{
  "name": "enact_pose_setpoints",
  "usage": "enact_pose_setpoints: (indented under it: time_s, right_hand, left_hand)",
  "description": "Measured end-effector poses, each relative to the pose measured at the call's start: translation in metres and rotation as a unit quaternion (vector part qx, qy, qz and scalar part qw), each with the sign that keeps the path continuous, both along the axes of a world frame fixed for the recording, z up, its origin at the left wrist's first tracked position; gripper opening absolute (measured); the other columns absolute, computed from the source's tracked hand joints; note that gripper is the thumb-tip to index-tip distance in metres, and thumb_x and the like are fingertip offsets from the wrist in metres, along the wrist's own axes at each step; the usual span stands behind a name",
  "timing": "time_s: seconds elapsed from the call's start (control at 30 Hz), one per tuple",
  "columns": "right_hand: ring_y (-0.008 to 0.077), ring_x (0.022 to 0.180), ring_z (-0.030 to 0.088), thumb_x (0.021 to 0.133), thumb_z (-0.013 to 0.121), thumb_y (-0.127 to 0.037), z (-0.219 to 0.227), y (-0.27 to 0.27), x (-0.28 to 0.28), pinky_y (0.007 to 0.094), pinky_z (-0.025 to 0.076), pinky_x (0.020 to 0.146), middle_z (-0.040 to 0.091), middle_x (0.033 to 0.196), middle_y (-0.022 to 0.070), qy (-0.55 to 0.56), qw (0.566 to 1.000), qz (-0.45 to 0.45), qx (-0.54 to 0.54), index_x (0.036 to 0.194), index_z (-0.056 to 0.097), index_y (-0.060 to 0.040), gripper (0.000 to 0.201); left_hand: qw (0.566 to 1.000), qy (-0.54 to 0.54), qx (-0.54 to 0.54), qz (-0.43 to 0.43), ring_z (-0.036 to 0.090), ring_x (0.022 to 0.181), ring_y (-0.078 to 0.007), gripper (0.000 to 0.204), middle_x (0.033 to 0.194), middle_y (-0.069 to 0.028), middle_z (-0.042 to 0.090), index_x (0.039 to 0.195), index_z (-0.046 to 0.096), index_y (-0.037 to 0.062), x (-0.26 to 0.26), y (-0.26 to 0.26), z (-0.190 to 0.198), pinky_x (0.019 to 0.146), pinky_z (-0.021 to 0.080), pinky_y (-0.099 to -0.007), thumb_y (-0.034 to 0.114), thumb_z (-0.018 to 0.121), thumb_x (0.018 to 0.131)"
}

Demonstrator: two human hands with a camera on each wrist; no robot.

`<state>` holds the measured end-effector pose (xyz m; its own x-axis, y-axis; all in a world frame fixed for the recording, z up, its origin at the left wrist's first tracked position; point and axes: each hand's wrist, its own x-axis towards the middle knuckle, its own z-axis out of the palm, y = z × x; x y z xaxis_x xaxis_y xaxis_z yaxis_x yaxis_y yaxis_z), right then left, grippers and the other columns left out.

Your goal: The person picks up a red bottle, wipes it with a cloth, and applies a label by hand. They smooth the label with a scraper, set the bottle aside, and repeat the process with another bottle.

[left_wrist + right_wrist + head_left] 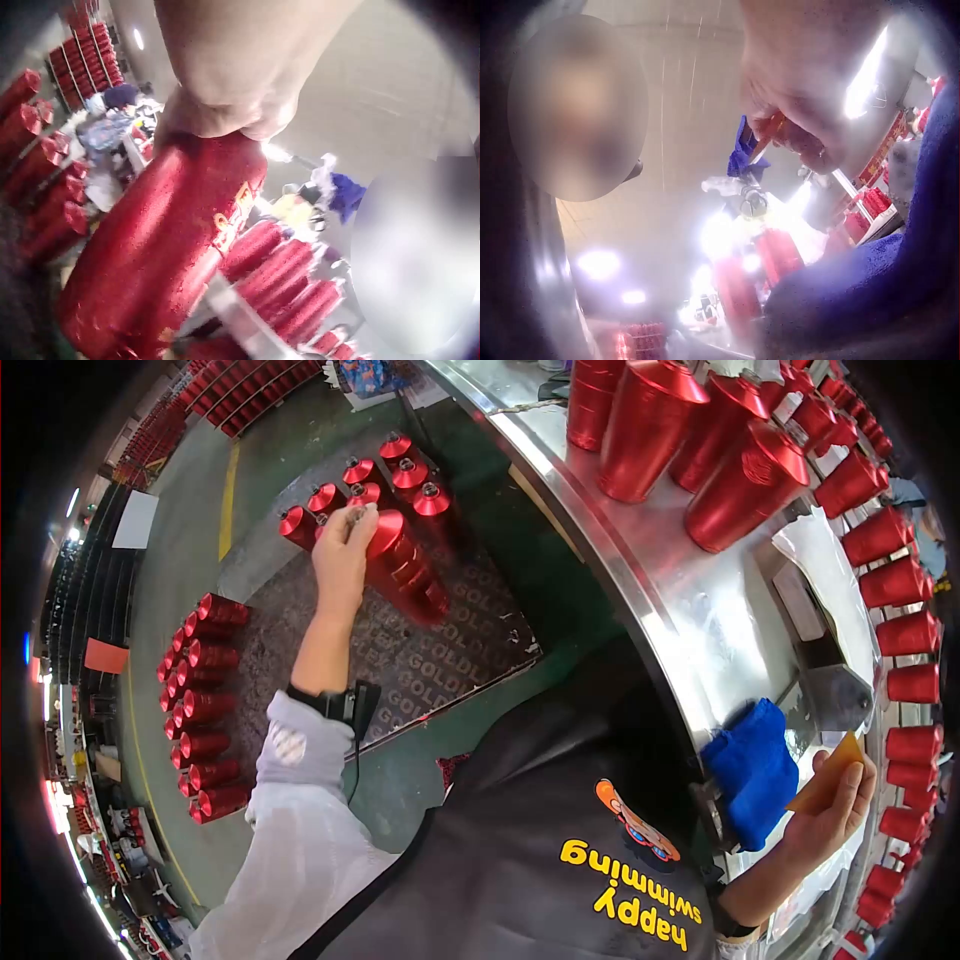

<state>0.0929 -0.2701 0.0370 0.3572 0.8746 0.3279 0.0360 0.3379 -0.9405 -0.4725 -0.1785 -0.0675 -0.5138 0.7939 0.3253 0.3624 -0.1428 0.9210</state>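
Note:
A red metallic canister [405, 570] with lettering on its side hangs tilted from my left hand [342, 555], whose fingers grip its narrow top. The left wrist view shows that hand [232, 97] closed at the top of the canister [161, 240]. Beyond it, several red canisters [408, 475] stand on a dark printed board [440, 670]. My right hand [835, 800] pinches a yellow-orange sheet [828, 775] beside a blue cloth [755, 770] at the metal table. In the right wrist view the hand [802, 97] holds the orange piece [766, 136].
Tall red canisters [650, 430] stand on the metal table [680, 610], with a long row [910, 685] along its far side. A metal box-like piece [835, 695] lies near the cloth. Another group of canisters [205, 705] stands at the board's left.

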Motion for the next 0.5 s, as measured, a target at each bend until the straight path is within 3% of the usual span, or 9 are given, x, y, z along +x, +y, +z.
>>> enact_pose_setpoints:
  time_s: [0.03,0.13,0.27,0.4,0.43,0.5]
  right_hand:
    - [0.0139,0.086,0.065,0.100,0.055,-0.015,0.000,0.001,-0.003,0.0303,0.057,0.081,0.065,0.098,0.0091,-0.010,1.000,-0.019,-0.008,0.108,0.058,-0.0030,0.015]
    - [0.0124,0.083,0.064,0.100,0.056,-0.015,0.000,0.002,-0.007,0.0267,0.056,0.078,0.064,0.096,0.0072,-0.040,0.997,-0.064,-0.030,0.108,0.058,-0.0033,0.014]
    - [0.0099,0.082,0.061,0.100,0.057,-0.016,-0.005,-0.003,-0.003,0.0222,0.052,0.073,0.063,0.094,0.0044,-0.041,0.994,-0.073,-0.068,0.106,0.059,-0.0033,0.014]
    - [0.0038,0.076,0.052,0.099,0.055,-0.012,-0.008,0.003,-0.019,0.0181,0.042,0.067,0.057,0.085,-0.0017,-0.036,0.982,-0.151,-0.104,0.104,0.059,-0.0045,0.010]
    - [0.0021,0.069,0.044,0.099,0.055,-0.012,-0.010,0.007,-0.021,0.0175,0.036,0.061,0.051,0.079,-0.0045,-0.047,0.986,-0.130,-0.091,0.100,0.058,-0.0049,0.008]
    - [0.0016,0.067,0.040,0.099,0.056,-0.012,-0.001,0.013,-0.031,0.0181,0.032,0.059,0.048,0.075,-0.0056,-0.023,0.988,-0.115,-0.105,0.098,0.056,-0.0049,0.007]
  left_hand:
    - [0.995,0.084,-0.009,0.045,0.067,0.095,-0.0186,0.034,0.105,-0.0095,0.070,0.110,0.065,-0.0003,-0.020,0.011,-0.028,0.084,0.051,-0.0307,0.028,0.067,0.092]
    - [0.972,0.182,-0.071,0.133,0.067,0.097,-0.0227,0.037,0.105,-0.0131,0.070,0.111,0.065,0.0017,-0.056,0.042,-0.086,0.086,0.050,-0.0330,0.030,0.070,0.089]
    - [0.957,0.193,-0.099,0.194,0.066,0.099,-0.0313,0.040,0.104,-0.0168,0.069,0.113,0.064,0.0031,-0.095,0.076,-0.157,0.087,0.050,-0.0405,0.034,0.068,0.088]
    - [0.930,0.271,-0.159,0.192,0.063,0.100,-0.0358,0.040,0.104,-0.0174,0.067,0.113,0.063,0.0047,-0.097,0.089,-0.155,0.086,0.050,-0.0442,0.037,0.066,0.089]
    - [0.926,0.275,-0.179,0.185,0.062,0.100,-0.0369,0.040,0.104,-0.0177,0.066,0.112,0.063,0.0052,-0.088,0.089,-0.143,0.086,0.050,-0.0448,0.037,0.065,0.089]
    - [0.926,0.287,-0.177,0.171,0.061,0.097,-0.0381,0.037,0.103,-0.0191,0.065,0.105,0.062,0.0034,-0.083,0.087,-0.137,0.083,0.048,-0.0468,0.036,0.064,0.090]
